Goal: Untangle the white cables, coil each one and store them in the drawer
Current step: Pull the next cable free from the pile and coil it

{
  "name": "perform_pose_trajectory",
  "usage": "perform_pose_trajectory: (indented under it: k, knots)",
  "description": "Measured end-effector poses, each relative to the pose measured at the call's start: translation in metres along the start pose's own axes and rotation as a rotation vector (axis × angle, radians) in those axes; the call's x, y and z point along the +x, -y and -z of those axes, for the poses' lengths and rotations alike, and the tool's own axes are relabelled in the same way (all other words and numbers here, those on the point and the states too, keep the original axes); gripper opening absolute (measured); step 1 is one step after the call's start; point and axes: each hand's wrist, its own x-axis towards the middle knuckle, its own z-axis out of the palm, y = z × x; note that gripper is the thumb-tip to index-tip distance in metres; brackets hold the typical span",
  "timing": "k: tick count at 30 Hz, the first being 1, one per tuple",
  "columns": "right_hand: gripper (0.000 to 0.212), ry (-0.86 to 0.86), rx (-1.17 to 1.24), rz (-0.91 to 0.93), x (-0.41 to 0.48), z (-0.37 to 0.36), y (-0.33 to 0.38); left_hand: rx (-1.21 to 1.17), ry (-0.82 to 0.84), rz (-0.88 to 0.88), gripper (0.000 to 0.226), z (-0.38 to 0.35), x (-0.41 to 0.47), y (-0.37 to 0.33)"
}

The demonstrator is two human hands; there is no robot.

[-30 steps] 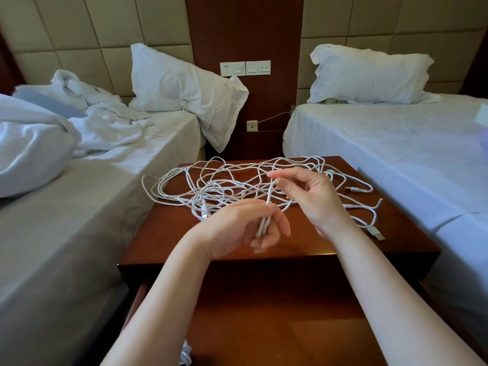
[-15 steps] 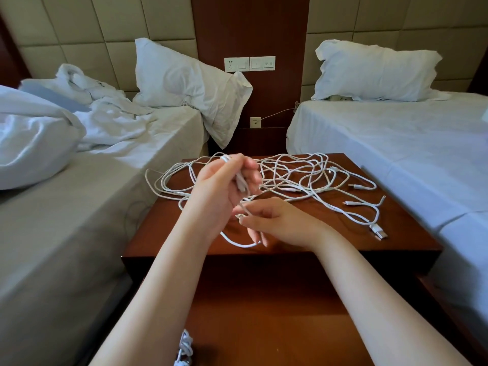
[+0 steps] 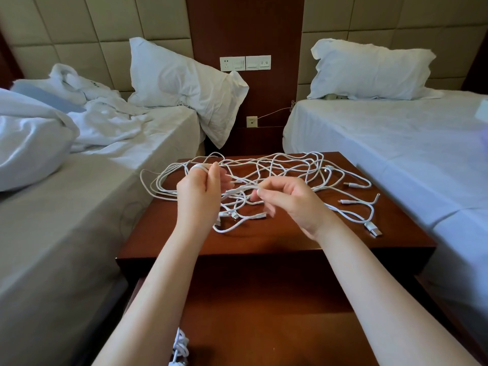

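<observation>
A person's left hand (image 3: pixel 199 192) grips white cable strands, one looped over a finger. The right hand (image 3: pixel 289 200) pinches a strand above the tangled white cables (image 3: pixel 290 167) on a wooden nightstand (image 3: pixel 277 241).

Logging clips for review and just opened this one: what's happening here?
A person is sorting a tangle of white cables on a wooden nightstand. The left-hand grip holds cable looped over its fingers; the right-hand grip pinches a strand running to it. Most cable lies tangled on the nightstand. A white bundle shows in what looks like the open drawer below.
</observation>
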Motion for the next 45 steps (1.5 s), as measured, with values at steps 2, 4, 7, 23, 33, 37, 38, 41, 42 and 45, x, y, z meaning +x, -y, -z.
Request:
perform_pose_trajectory:
  k: [2, 4, 7, 23, 33, 37, 38, 41, 42, 45]
  knots:
    - [0.013, -0.046, -0.044, 0.055, 0.000, 0.000, 0.005, 0.136, 0.037, -0.058, 0.033, 0.000, -0.001, 0.004]
    - [0.009, -0.091, -0.157, 0.129, 0.002, -0.003, 0.008, 0.304, 0.058, -0.131, 0.035, 0.001, -0.003, 0.006]
    - [0.016, -0.111, -0.226, 0.173, 0.003, -0.005, 0.010, 0.377, 0.093, -0.136, 0.038, 0.001, -0.006, 0.002]
    - [0.008, -0.353, 0.061, 0.198, 0.004, 0.012, -0.006, -0.421, 1.040, 0.279, 0.024, -0.002, -0.017, -0.022]
    - [0.042, 0.153, -0.182, -0.044, 0.001, -0.011, 0.000, -0.899, 0.868, 0.256, 0.030, 0.005, -0.011, -0.041]
    - [0.028, 0.262, -0.270, -0.089, 0.001, -0.017, -0.004, -0.895, 0.531, 0.319, 0.028, 0.004, -0.005, -0.037]
    - [0.020, 0.278, -0.281, -0.089, 0.002, -0.016, -0.004, -0.904, 0.441, 0.329, 0.028, 0.002, -0.003, -0.034]
    - [0.017, 0.255, -0.289, -0.091, 0.004, -0.012, -0.004, -0.815, 0.228, 0.350, 0.028, 0.000, 0.003, -0.024]
    - [0.017, 0.202, -0.294, -0.092, 0.006, -0.011, -0.003, -0.713, 0.194, 0.328, 0.028, 0.000, 0.003, -0.021]
    - [0.014, 0.043, -0.467, -0.023, 0.007, -0.008, 0.000, -0.346, 0.131, 0.205, 0.027, -0.004, -0.002, -0.015]
